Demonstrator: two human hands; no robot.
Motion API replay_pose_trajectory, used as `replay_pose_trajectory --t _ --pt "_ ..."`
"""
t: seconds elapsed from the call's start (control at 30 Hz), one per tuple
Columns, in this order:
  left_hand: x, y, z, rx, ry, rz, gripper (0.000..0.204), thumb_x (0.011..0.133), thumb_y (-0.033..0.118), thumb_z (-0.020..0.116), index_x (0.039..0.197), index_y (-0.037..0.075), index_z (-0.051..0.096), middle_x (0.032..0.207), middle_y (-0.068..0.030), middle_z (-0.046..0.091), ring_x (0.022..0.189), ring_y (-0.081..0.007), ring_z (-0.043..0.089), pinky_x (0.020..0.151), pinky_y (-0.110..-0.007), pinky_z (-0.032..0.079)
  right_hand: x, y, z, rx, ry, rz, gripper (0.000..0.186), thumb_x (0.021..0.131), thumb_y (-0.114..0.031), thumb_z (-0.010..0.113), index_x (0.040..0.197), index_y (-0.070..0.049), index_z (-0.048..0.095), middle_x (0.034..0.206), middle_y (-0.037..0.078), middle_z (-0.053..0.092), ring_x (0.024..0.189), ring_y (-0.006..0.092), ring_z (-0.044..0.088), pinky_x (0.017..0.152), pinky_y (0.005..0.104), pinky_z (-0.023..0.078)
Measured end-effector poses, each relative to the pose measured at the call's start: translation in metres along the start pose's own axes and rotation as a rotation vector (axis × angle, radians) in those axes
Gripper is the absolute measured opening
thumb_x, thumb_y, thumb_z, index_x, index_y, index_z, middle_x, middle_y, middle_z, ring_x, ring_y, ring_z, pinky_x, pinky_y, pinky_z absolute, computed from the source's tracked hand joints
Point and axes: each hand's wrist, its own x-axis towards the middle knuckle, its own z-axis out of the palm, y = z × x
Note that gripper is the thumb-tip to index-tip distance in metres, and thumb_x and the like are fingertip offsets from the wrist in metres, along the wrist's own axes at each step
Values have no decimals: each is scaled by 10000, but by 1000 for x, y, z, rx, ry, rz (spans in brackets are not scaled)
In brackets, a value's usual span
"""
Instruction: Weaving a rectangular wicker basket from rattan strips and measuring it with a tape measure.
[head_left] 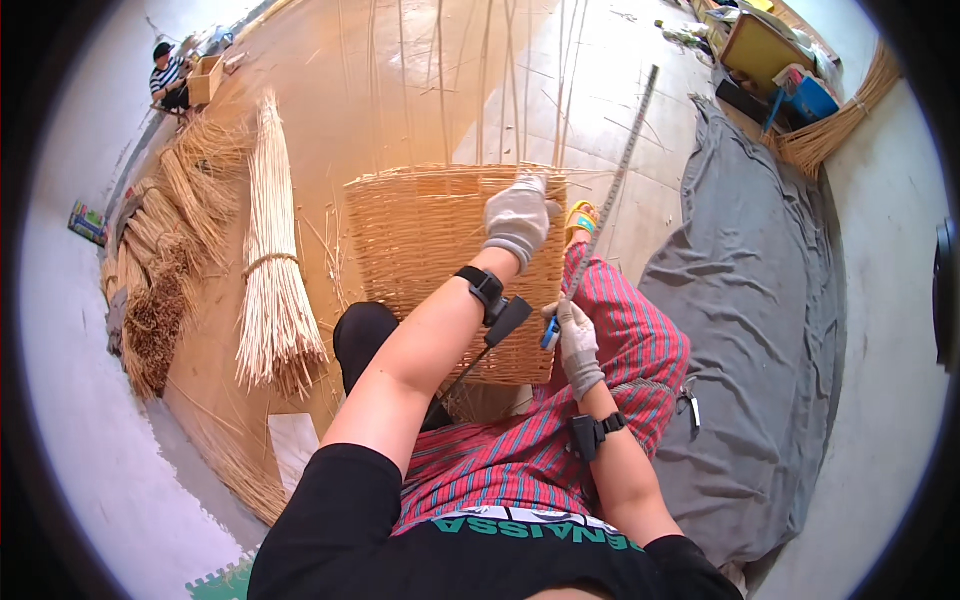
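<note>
A woven wicker panel (440, 240) stands in front of me between my legs, with long loose stakes rising from its top edge. My left hand (516, 216), in a pale work glove, is closed over the panel's upper right edge. Part of its fingers is hidden behind the glove's back. My right hand (576, 335), also gloved, is closed around a tape measure with a blue case. Its long grey blade (622, 170) sticks out up and to the right, beside the panel's right side and apart from its top edge.
To the left lie a tied bundle of pale wicker rods (268, 230) and several darker bundles (165, 260). A grey cloth (750, 320) covers the right side. Back right are a blue bin (812, 100) and another bundle (840, 125). A co-worker (170, 75) sits far left.
</note>
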Motion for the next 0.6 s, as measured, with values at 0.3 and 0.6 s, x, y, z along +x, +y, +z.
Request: replay_pose_trajectory --t 0.3,0.6 --pt "-16 21 11 -96 60 114 524 843 272 759 1326 131 615 1250 -177 666 1113 -360 657 943 -450 512 -3 -10 -12 127 149 -41 367 1043 -388 573 955 -58 708 838 -7 683 733 72 582 686 248 487" --pt "-8 45 32 -50 -29 219 525 905 331 665 1375 124 557 1349 -196 599 1145 -372 639 949 -472 511 13 23 -45 138 241 -57 271 1039 -194 613 1211 9 662 1201 7 633 930 65 580 829 226 491"
